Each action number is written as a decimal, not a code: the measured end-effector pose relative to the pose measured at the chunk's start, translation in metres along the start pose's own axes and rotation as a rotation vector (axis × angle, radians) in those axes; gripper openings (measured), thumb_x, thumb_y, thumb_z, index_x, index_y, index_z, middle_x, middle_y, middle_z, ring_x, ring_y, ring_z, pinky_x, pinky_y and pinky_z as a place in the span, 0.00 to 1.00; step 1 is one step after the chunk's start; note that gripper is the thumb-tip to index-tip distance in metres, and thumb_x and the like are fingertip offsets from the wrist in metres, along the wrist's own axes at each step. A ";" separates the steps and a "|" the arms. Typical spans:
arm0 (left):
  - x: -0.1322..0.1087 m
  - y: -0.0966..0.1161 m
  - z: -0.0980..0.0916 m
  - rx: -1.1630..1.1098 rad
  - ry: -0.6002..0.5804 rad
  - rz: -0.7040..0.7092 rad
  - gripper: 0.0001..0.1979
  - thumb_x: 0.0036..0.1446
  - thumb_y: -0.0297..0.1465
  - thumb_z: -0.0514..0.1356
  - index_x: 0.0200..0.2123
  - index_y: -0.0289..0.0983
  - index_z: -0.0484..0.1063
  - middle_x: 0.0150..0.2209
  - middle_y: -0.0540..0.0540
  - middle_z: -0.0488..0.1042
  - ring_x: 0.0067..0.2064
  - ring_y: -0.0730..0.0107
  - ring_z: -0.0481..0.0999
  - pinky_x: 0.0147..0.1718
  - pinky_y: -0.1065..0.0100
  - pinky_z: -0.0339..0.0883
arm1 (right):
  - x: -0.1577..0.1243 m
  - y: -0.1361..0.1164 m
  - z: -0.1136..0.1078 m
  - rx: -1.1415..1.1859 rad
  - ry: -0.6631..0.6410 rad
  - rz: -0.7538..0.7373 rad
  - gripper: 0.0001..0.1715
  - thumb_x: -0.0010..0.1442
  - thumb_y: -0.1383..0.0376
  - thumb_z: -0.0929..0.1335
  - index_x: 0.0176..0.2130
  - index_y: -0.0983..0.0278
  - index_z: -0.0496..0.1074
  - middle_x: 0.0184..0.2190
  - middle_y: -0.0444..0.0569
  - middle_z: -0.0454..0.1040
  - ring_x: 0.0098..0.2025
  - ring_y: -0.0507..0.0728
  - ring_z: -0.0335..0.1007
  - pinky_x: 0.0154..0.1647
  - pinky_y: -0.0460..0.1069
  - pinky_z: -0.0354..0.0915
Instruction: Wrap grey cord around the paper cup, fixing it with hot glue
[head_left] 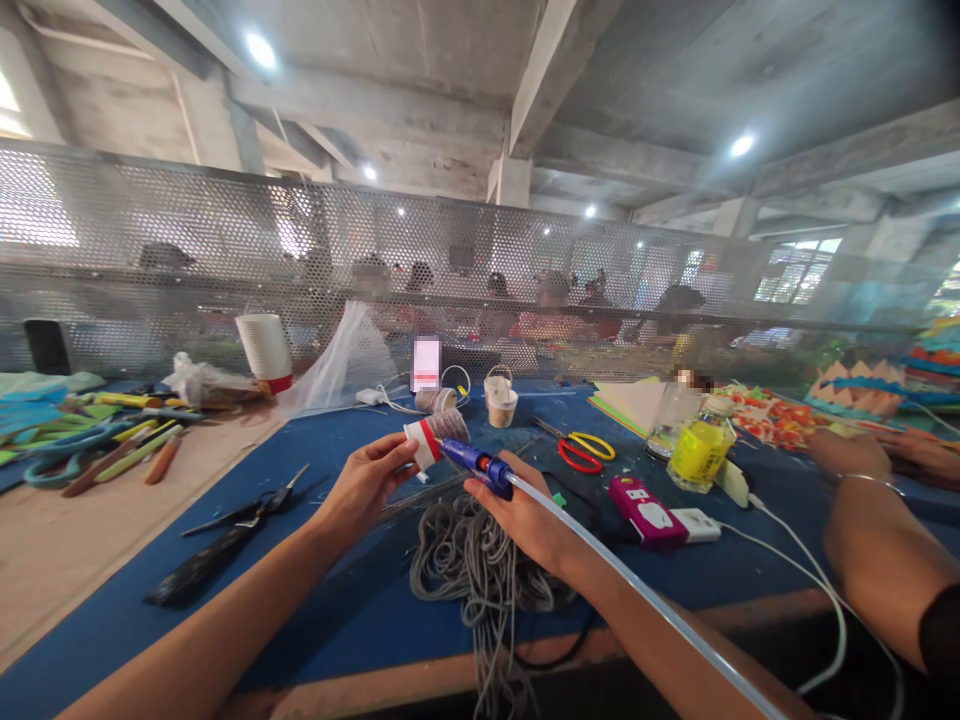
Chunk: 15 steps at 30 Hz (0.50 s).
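Observation:
My left hand [373, 487] holds a small paper cup [424, 446], white with a red band, tilted on its side. Grey cord [450, 428] is wound round part of the cup. In my right hand [525, 515] is a blue hot glue gun [480, 467], its nozzle at the cup's red band. A long clear glue stick [600, 555] runs out of its back, over my right forearm. Beneath both hands lies a loose heap of grey cord [487, 565], hanging over the table's front edge. Whether the nozzle touches the cup I cannot tell.
Black-handled scissors [240, 535] lie left, red-and-yellow scissors [581, 448] right. A small basket-like cup [500, 400], a phone [426, 363] and a yellow-labelled bottle [701, 445] stand behind. A magenta power bank [646, 510] has cables attached. Another person's arm [862, 540] rests at right.

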<state>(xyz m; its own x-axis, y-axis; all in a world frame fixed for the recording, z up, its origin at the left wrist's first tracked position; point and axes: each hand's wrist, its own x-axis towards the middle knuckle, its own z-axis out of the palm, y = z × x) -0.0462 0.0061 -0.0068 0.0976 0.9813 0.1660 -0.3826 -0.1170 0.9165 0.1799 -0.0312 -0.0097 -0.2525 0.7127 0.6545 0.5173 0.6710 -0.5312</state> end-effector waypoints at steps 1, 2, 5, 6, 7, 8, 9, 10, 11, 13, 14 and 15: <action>0.000 0.000 0.000 0.000 0.002 0.000 0.13 0.49 0.33 0.70 0.38 0.33 0.80 0.41 0.40 0.81 0.41 0.63 0.78 0.43 0.66 0.70 | 0.000 0.000 0.000 0.003 0.002 -0.004 0.14 0.63 0.55 0.66 0.31 0.62 0.68 0.29 0.45 0.70 0.31 0.53 0.65 0.31 0.46 0.60; 0.000 0.000 0.000 -0.001 0.005 -0.001 0.13 0.49 0.33 0.70 0.38 0.33 0.80 0.41 0.40 0.81 0.40 0.63 0.78 0.43 0.66 0.70 | 0.000 0.001 0.001 0.007 0.005 -0.008 0.14 0.63 0.56 0.66 0.31 0.62 0.67 0.29 0.45 0.70 0.31 0.53 0.65 0.31 0.46 0.60; 0.000 0.000 0.000 -0.005 0.012 -0.005 0.13 0.49 0.32 0.70 0.38 0.33 0.80 0.40 0.41 0.81 0.40 0.65 0.78 0.43 0.67 0.70 | 0.000 0.002 0.002 0.016 0.018 -0.015 0.14 0.63 0.55 0.67 0.31 0.62 0.67 0.28 0.44 0.70 0.30 0.52 0.65 0.30 0.45 0.60; 0.000 0.000 0.000 -0.006 0.015 -0.005 0.13 0.49 0.32 0.69 0.38 0.33 0.80 0.40 0.41 0.81 0.40 0.65 0.78 0.43 0.67 0.70 | -0.001 0.003 0.002 0.016 0.023 -0.018 0.14 0.63 0.55 0.67 0.31 0.62 0.67 0.28 0.44 0.70 0.30 0.52 0.65 0.30 0.45 0.60; 0.001 -0.001 0.000 -0.007 0.016 -0.005 0.13 0.49 0.32 0.69 0.38 0.33 0.79 0.40 0.41 0.81 0.40 0.65 0.78 0.43 0.68 0.70 | -0.001 0.003 0.003 0.016 0.026 -0.022 0.14 0.63 0.56 0.67 0.31 0.62 0.67 0.28 0.44 0.70 0.30 0.52 0.65 0.30 0.45 0.60; 0.001 -0.001 -0.001 -0.007 0.016 -0.006 0.13 0.50 0.32 0.69 0.39 0.33 0.79 0.40 0.41 0.81 0.40 0.66 0.78 0.43 0.68 0.70 | -0.001 0.003 0.003 0.014 0.026 -0.026 0.14 0.63 0.56 0.67 0.31 0.62 0.67 0.28 0.44 0.70 0.30 0.51 0.65 0.30 0.45 0.60; 0.001 -0.001 -0.001 -0.007 0.016 -0.007 0.13 0.50 0.32 0.69 0.39 0.33 0.79 0.40 0.41 0.81 0.40 0.66 0.78 0.43 0.68 0.70 | -0.001 0.003 0.003 0.012 0.025 -0.028 0.14 0.63 0.56 0.67 0.31 0.62 0.67 0.28 0.43 0.70 0.29 0.51 0.65 0.29 0.45 0.59; 0.001 -0.002 -0.001 -0.008 0.018 -0.007 0.13 0.50 0.32 0.69 0.39 0.33 0.79 0.39 0.41 0.81 0.40 0.66 0.78 0.42 0.68 0.70 | -0.001 0.003 0.003 0.011 0.023 -0.031 0.14 0.63 0.56 0.67 0.31 0.62 0.67 0.28 0.43 0.69 0.29 0.51 0.65 0.29 0.45 0.59; 0.001 -0.002 -0.002 -0.009 0.019 -0.007 0.13 0.50 0.32 0.69 0.39 0.33 0.79 0.39 0.42 0.81 0.40 0.66 0.78 0.42 0.68 0.70 | -0.001 0.003 0.002 0.009 0.021 -0.031 0.14 0.63 0.56 0.67 0.30 0.62 0.67 0.28 0.43 0.69 0.29 0.51 0.65 0.29 0.45 0.59; 0.001 -0.001 -0.002 -0.015 0.019 -0.009 0.13 0.50 0.32 0.69 0.39 0.33 0.79 0.40 0.42 0.81 0.41 0.66 0.78 0.43 0.68 0.70 | -0.001 0.003 0.002 0.008 0.023 -0.025 0.14 0.63 0.56 0.67 0.30 0.62 0.67 0.27 0.43 0.69 0.29 0.51 0.64 0.29 0.45 0.59; 0.002 -0.001 -0.002 -0.019 0.020 -0.010 0.13 0.50 0.32 0.69 0.39 0.32 0.79 0.40 0.42 0.81 0.41 0.66 0.78 0.43 0.68 0.70 | -0.001 0.003 0.002 0.008 0.025 -0.021 0.14 0.63 0.56 0.67 0.29 0.62 0.66 0.27 0.43 0.68 0.29 0.51 0.64 0.29 0.45 0.59; 0.002 -0.001 -0.001 -0.025 0.024 -0.010 0.13 0.49 0.32 0.70 0.39 0.32 0.79 0.39 0.42 0.81 0.41 0.66 0.78 0.43 0.68 0.71 | -0.001 0.003 0.002 0.008 0.026 -0.017 0.14 0.63 0.57 0.67 0.29 0.62 0.66 0.27 0.43 0.68 0.29 0.51 0.64 0.29 0.45 0.59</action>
<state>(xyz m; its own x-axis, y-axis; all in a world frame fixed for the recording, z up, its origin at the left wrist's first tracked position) -0.0469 0.0078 -0.0076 0.0792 0.9859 0.1476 -0.4047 -0.1035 0.9086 0.1797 -0.0292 -0.0132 -0.2396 0.6958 0.6771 0.5068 0.6845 -0.5241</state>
